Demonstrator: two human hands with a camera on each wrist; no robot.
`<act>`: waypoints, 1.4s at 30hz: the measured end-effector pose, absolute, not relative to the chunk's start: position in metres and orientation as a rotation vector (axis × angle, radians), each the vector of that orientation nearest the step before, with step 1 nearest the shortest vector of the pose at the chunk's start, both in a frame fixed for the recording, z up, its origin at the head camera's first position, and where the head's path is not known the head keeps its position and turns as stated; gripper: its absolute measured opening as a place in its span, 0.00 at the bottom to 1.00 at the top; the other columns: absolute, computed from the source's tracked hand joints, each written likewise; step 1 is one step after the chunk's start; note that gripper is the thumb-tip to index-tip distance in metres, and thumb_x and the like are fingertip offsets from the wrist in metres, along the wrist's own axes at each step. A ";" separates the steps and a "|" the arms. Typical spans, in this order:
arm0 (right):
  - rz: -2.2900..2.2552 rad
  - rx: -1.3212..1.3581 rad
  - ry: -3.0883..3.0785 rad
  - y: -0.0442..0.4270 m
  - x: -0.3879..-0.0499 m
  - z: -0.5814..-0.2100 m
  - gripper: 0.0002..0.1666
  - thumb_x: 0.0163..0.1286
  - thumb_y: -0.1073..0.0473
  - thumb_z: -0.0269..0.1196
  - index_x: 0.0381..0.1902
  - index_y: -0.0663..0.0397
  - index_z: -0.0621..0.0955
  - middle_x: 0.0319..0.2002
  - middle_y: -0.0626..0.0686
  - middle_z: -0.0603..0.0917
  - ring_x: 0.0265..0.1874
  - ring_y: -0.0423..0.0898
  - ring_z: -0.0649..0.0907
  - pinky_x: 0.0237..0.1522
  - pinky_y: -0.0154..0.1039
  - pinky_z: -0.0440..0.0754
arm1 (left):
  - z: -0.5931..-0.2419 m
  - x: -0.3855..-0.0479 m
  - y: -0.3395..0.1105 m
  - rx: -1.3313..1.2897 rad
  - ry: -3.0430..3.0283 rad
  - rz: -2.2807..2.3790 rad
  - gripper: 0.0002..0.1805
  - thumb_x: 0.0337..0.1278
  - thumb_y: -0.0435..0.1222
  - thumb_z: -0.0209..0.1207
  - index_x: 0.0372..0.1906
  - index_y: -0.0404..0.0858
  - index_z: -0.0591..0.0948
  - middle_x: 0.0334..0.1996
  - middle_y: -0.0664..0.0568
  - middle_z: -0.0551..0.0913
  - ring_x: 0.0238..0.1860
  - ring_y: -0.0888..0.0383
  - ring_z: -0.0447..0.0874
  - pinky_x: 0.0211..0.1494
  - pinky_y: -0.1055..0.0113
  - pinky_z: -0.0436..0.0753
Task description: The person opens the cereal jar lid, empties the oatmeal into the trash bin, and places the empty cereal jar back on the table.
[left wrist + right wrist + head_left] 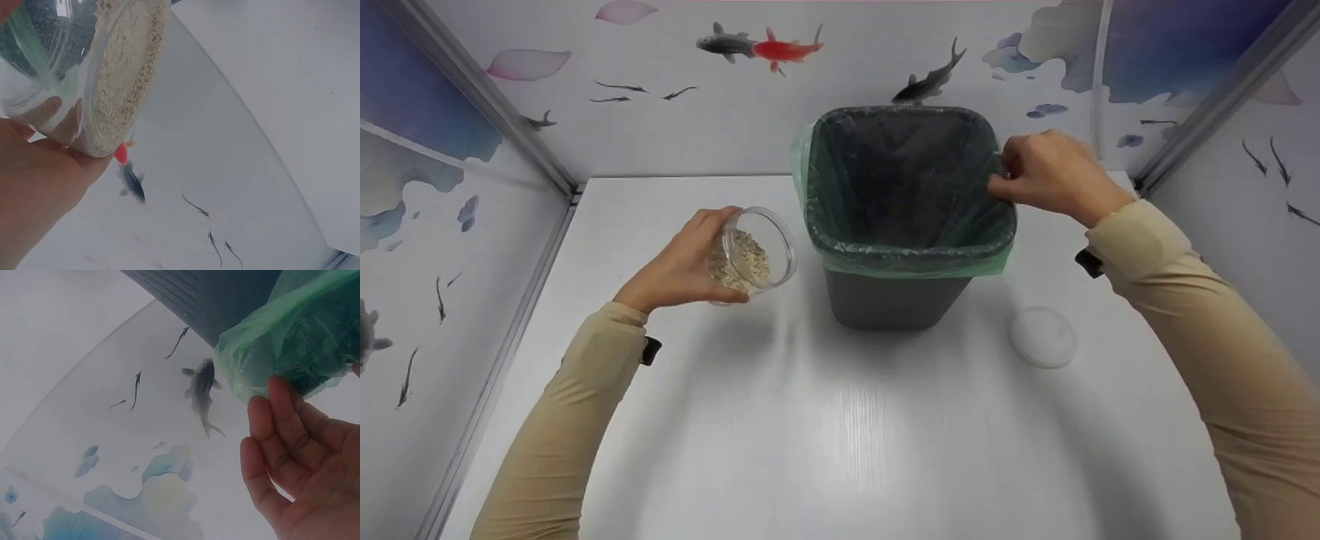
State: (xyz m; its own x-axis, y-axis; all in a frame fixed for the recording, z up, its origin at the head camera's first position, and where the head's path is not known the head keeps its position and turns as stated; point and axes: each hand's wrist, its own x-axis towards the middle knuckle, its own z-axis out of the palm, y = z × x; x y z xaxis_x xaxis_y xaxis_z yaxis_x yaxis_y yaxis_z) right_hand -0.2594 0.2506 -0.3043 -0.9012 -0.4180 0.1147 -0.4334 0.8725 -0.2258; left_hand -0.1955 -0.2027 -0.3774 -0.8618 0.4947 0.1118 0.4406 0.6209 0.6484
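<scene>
My left hand grips a clear jar of pale flakes, tilted with its open mouth toward the bin. In the left wrist view, flakes lie against the jar's base, and fingers of the left hand wrap its side. A green liner covers the bin's rim. At the rim's right side, my right hand pinches the liner's edge. The right wrist view shows the right hand with several fingers bent beside the green liner; its thumb is mostly out of that view.
A round clear lid lies on the white table, right of the bin. Behind the bin stands a white panel printed with fish and leaves. Similar panels rise at the left and right.
</scene>
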 end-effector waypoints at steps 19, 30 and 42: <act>0.400 0.676 -3.000 0.251 -0.258 -0.305 0.18 0.64 0.52 0.57 0.33 0.64 0.80 0.25 0.57 0.80 0.23 0.52 0.76 0.24 0.45 0.74 | -0.316 -0.225 -0.197 0.783 2.883 1.032 0.58 0.26 0.33 0.79 0.70 0.34 0.61 0.59 0.38 0.66 0.59 0.45 0.65 0.62 0.47 0.67; 0.380 0.679 -2.981 0.251 -0.259 -0.306 0.15 0.63 0.53 0.57 0.29 0.61 0.79 0.21 0.55 0.78 0.19 0.50 0.74 0.19 0.43 0.70 | -0.287 -0.237 -0.183 0.780 2.917 0.913 0.61 0.26 0.36 0.79 0.72 0.34 0.57 0.61 0.36 0.63 0.60 0.44 0.63 0.64 0.48 0.66; 0.389 0.679 -2.985 0.251 -0.259 -0.306 0.16 0.63 0.53 0.57 0.29 0.62 0.78 0.22 0.56 0.77 0.20 0.51 0.74 0.21 0.44 0.72 | -0.261 -0.244 -0.165 0.835 2.919 0.774 0.61 0.28 0.37 0.79 0.72 0.35 0.56 0.63 0.37 0.61 0.61 0.45 0.61 0.65 0.49 0.66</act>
State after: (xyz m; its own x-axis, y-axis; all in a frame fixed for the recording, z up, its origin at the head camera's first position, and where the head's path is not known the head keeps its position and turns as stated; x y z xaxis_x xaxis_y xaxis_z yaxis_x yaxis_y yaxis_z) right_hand -0.2589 0.2514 -0.3059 -0.9018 -0.4181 0.1093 -0.4322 0.8716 -0.2314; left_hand -0.2440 -0.1655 -0.2611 -0.8581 0.4984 0.1237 0.4942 0.7362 0.4623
